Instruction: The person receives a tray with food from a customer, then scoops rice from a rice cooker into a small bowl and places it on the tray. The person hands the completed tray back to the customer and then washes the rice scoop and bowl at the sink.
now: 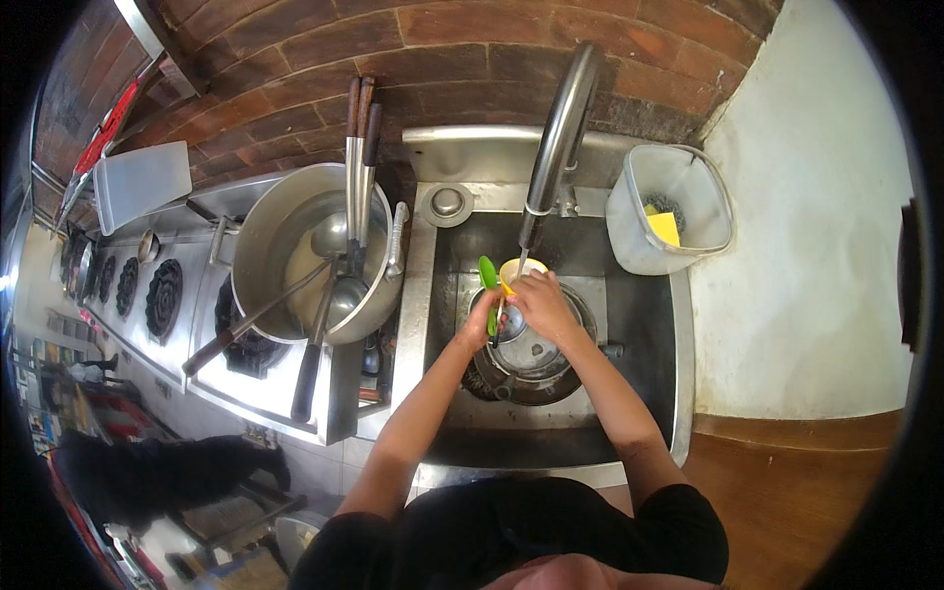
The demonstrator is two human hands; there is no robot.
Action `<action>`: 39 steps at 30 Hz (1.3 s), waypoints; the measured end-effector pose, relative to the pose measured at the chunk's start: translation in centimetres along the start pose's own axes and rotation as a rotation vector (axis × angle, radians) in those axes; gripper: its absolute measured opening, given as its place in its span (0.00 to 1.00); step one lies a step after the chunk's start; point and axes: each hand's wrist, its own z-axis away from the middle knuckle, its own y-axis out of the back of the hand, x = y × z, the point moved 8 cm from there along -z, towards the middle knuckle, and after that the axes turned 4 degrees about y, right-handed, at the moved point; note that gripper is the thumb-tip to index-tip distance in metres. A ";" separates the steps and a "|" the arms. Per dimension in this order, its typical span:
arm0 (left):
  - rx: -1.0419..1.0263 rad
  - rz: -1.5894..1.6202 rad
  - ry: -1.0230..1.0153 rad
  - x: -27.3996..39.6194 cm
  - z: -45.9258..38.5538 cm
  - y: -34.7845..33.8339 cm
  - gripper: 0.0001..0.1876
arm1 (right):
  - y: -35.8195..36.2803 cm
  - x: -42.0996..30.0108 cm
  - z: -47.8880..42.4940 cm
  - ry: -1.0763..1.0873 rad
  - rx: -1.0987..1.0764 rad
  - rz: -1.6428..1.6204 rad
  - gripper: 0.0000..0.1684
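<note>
My left hand (482, 321) grips a green spoon (487, 272) whose rounded end points up. A thin utensil with a dark tip (495, 341) also sticks out of this hand; its kind is unclear. My right hand (544, 304) holds a small yellow cup or bowl (507, 276), pale inside, tilted under the faucet (554, 140). A stream of water (523, 259) runs down into or beside it. Both hands are close together over the steel sink (641, 324). Beneath them lies a round metal pan (542, 354) with water in it, partly hidden by my forearms.
Left of the sink, a large aluminum pot (254, 258) holds several long-handled ladles (361, 162) and cloudy liquid on the stove (169, 354). A plastic bucket (627, 228) with a yellow sponge (664, 228) stands at the sink's right rim. A sink strainer (447, 203) sits on the back ledge.
</note>
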 end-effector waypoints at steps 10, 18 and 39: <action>0.132 -0.029 0.101 0.2 -3.3 1.6 0.14 | 4.5 1.4 2.9 -0.045 0.657 -0.455 0.15; -0.033 0.048 0.128 2.9 -1.4 -2.1 0.15 | -8.0 -0.1 6.1 0.112 -0.016 0.152 0.16; 0.528 -0.818 -0.273 -3.0 12.1 6.1 0.15 | -11.3 13.6 -2.3 -0.496 -0.102 -0.317 0.26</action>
